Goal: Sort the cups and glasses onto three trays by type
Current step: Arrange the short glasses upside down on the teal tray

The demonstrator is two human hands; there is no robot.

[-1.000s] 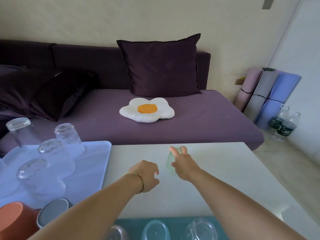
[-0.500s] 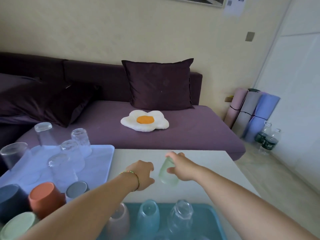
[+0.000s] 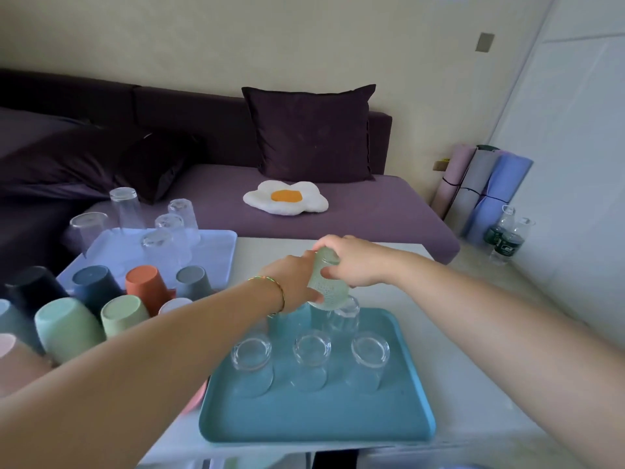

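The green glass had lifted off the table to frame centre above the teal tray, left hand and right hand both curled around it.

The pale green dotted glass is held in the air, wider end down and slightly tilted, above the far edge of the teal tray. The left hand and the right hand grip it from opposite sides. Clear glasses stand inverted in rows on the teal tray. Clear tumblers stand inverted on the lavender tray. Coloured plastic cups stand inverted at left, packed closely.
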